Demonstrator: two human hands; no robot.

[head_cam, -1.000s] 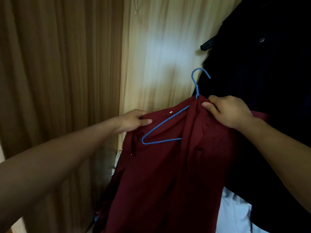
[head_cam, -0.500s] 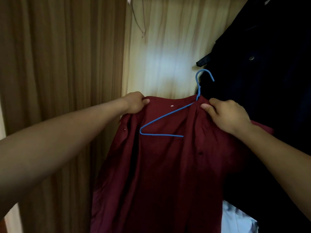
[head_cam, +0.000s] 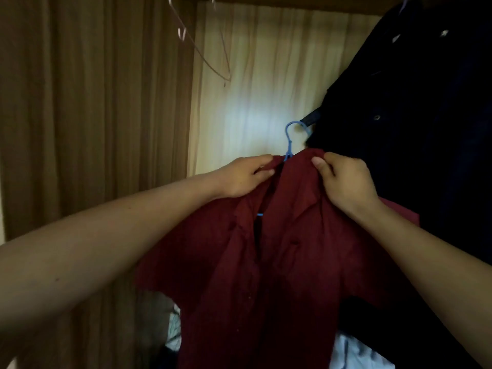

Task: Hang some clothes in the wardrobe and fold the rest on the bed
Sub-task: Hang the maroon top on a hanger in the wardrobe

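Observation:
A dark red shirt (head_cam: 279,262) hangs on a blue wire hanger (head_cam: 289,139) inside the wooden wardrobe. Only the hanger's hook and a small blue bit at the shirt's opening show; the shirt hides the rest. My left hand (head_cam: 243,177) pinches the left side of the collar just beside the hook. My right hand (head_cam: 343,182) grips the right side of the collar. The hook points up and rests on nothing visible.
A dark navy garment (head_cam: 415,129) hangs close on the right, touching the red shirt. An empty pale wire hanger (head_cam: 210,54) dangles above left. The wardrobe's brown side panel (head_cam: 93,115) stands to the left. White and light clothes (head_cam: 354,350) lie below.
My left hand slid right along the shoulder to the collar, pulling the shirt's left side over the hanger, so the hanger's wire is now covered. The view has tilted upward.

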